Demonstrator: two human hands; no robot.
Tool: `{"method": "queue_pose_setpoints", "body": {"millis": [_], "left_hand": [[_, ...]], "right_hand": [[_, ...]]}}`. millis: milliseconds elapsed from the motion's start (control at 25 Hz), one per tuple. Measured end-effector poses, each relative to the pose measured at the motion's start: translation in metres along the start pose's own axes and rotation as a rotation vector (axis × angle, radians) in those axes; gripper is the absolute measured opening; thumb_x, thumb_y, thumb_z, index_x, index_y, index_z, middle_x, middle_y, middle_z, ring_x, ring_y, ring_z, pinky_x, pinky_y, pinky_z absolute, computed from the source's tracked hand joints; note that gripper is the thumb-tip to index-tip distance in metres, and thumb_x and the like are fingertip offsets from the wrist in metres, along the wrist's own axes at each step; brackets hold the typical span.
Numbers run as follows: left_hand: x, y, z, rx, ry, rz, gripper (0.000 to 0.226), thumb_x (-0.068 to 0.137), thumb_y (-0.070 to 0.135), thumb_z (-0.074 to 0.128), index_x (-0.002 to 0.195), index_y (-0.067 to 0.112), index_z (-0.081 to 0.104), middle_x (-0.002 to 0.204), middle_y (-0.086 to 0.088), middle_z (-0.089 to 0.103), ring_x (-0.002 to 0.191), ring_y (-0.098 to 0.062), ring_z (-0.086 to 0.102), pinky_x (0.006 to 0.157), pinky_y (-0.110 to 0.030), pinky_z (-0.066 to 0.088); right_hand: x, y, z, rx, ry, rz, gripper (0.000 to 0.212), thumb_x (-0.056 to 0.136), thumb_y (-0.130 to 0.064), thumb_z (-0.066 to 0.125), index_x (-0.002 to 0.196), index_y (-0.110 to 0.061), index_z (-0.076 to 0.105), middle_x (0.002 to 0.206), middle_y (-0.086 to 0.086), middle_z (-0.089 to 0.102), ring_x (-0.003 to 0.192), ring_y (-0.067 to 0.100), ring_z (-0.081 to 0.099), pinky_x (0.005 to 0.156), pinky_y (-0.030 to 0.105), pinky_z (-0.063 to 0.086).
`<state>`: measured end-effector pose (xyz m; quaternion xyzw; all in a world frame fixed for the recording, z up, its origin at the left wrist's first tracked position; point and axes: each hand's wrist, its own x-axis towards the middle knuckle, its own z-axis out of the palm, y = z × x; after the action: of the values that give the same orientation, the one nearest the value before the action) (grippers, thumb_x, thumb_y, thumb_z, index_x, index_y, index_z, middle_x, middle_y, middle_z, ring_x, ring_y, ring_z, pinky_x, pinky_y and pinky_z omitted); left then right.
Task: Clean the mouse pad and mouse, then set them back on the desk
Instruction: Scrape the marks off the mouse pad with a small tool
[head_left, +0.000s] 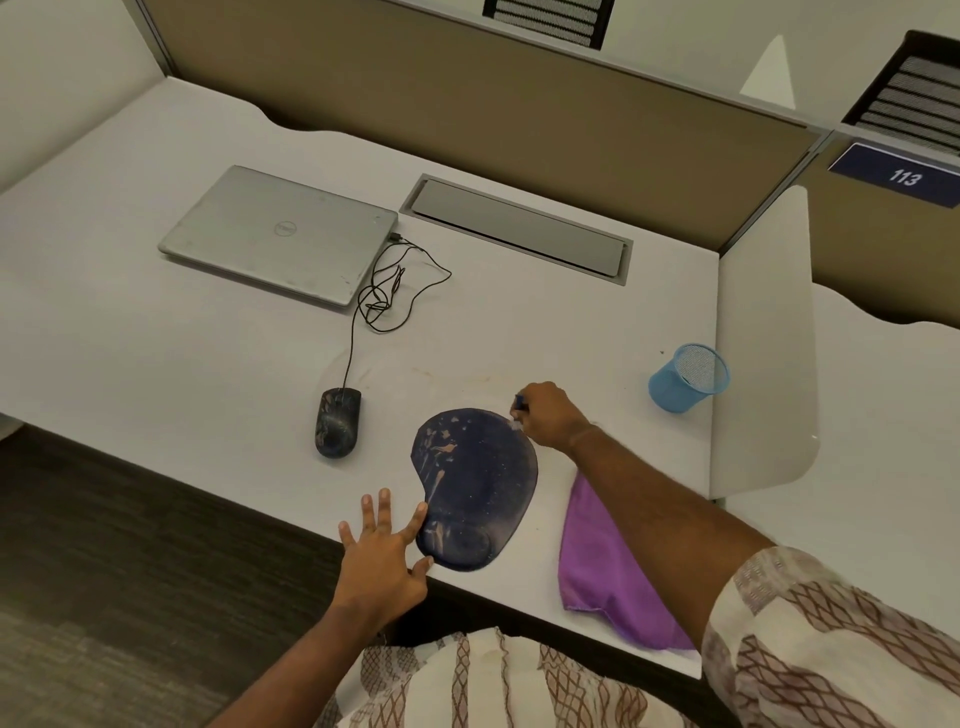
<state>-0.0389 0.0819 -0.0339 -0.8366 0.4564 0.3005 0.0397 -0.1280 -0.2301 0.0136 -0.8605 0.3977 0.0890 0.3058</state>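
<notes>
The stained mouse pad (478, 483) lay flat at the desk's (156, 338) front edge; my left hand (382, 556) was spread open, fingertips touching its left rim, and my right hand (548, 415) was curled around a small blue object (518, 401) at its far rim. The mouse (337, 422) sat just left of it, wired to a closed laptop (280, 234) farther back, a purple cloth (602, 561) at the front edge under my right forearm.
</notes>
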Motion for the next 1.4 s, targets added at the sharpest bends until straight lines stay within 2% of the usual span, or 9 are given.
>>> {"method": "queue_pose_setpoints", "body": {"millis": [160, 440, 520, 640, 800, 960, 1160, 1280, 1400], "left_hand": [[0.000, 0.000, 0.001, -0.033, 0.015, -0.004, 0.083, 0.089, 0.071, 0.029, 0.152, 0.039, -0.015, 0.157, -0.007, -0.031, 0.143, -0.033, -0.032, 0.112, -0.059, -0.018], [0.001, 0.000, 0.000, 0.011, -0.011, -0.007, 0.081, 0.090, 0.070, 0.025, 0.148, 0.041, -0.022, 0.156, -0.008, -0.034, 0.143, -0.034, -0.034, 0.114, -0.058, -0.016], [0.001, 0.000, 0.000, 0.004, -0.009, -0.009, 0.081, 0.089, 0.070, 0.024, 0.149, 0.042, -0.021, 0.156, -0.008, -0.034, 0.143, -0.034, -0.033, 0.115, -0.059, -0.015], [0.002, -0.001, 0.001, 0.022, -0.017, -0.008, 0.081, 0.091, 0.070, 0.025, 0.150, 0.041, -0.022, 0.156, -0.009, -0.035, 0.143, -0.034, -0.034, 0.115, -0.059, -0.015], [0.001, 0.000, 0.001, 0.019, -0.003, -0.011, 0.081, 0.095, 0.069, 0.030, 0.151, 0.041, -0.021, 0.155, -0.008, -0.034, 0.142, -0.034, -0.033, 0.115, -0.059, -0.014], [0.002, 0.001, 0.001, 0.010, 0.008, -0.013, 0.080, 0.098, 0.068, 0.035, 0.153, 0.042, -0.018, 0.156, -0.008, -0.034, 0.143, -0.034, -0.033, 0.117, -0.060, -0.013], [0.001, 0.002, 0.000, 0.017, 0.003, -0.008, 0.080, 0.099, 0.066, 0.036, 0.159, 0.042, -0.011, 0.158, -0.009, -0.032, 0.141, -0.033, -0.033, 0.118, -0.060, -0.011], [0.002, 0.002, 0.000, 0.006, 0.017, -0.003, 0.080, 0.098, 0.067, 0.036, 0.161, 0.042, -0.007, 0.157, -0.009, -0.031, 0.142, -0.033, -0.032, 0.119, -0.062, -0.009], [0.000, 0.003, -0.002, 0.012, 0.006, -0.003, 0.080, 0.099, 0.066, 0.037, 0.161, 0.041, -0.007, 0.161, -0.010, -0.030, 0.141, -0.033, -0.033, 0.120, -0.062, -0.007]], "right_hand": [[0.006, -0.023, 0.004, 0.163, 0.071, -0.005, 0.013, 0.090, -0.012, 0.066, 0.096, -0.004, 0.074, 0.095, 0.008, 0.074, 0.085, 0.017, 0.068, 0.083, 0.029, 0.054], [0.002, 0.010, -0.006, 0.046, 0.030, 0.083, 0.016, 0.090, -0.015, 0.065, 0.100, -0.005, 0.071, 0.102, 0.011, 0.072, 0.092, 0.027, 0.067, 0.087, 0.038, 0.055], [-0.003, 0.003, -0.008, 0.134, 0.075, 0.036, 0.014, 0.089, -0.013, 0.066, 0.096, -0.005, 0.075, 0.095, 0.009, 0.074, 0.086, 0.020, 0.068, 0.083, 0.031, 0.055], [-0.020, 0.005, 0.006, 0.126, 0.024, -0.010, 0.014, 0.087, -0.019, 0.072, 0.090, -0.005, 0.077, 0.087, 0.006, 0.074, 0.076, 0.012, 0.065, 0.072, 0.022, 0.050], [-0.027, 0.029, -0.001, 0.071, 0.019, 0.019, 0.016, 0.089, -0.017, 0.066, 0.094, -0.005, 0.075, 0.092, 0.007, 0.074, 0.084, 0.019, 0.068, 0.077, 0.028, 0.055], [-0.041, 0.015, 0.006, 0.146, 0.038, -0.011, 0.014, 0.091, -0.014, 0.065, 0.090, -0.004, 0.076, 0.080, 0.000, 0.071, 0.067, 0.000, 0.063, 0.065, 0.010, 0.048], [-0.049, 0.039, 0.009, 0.069, -0.023, 0.025, 0.018, 0.093, -0.020, 0.062, 0.099, -0.008, 0.074, 0.097, 0.007, 0.073, 0.085, 0.020, 0.065, 0.079, 0.033, 0.053], [-0.058, 0.027, 0.008, 0.140, 0.013, -0.022, 0.019, 0.093, -0.020, 0.063, 0.099, -0.008, 0.074, 0.094, 0.005, 0.073, 0.082, 0.017, 0.066, 0.079, 0.030, 0.054], [-0.075, 0.027, 0.027, 0.116, -0.063, -0.061, 0.018, 0.094, -0.020, 0.060, 0.098, -0.009, 0.074, 0.093, 0.006, 0.073, 0.081, 0.019, 0.066, 0.078, 0.031, 0.053]]}}
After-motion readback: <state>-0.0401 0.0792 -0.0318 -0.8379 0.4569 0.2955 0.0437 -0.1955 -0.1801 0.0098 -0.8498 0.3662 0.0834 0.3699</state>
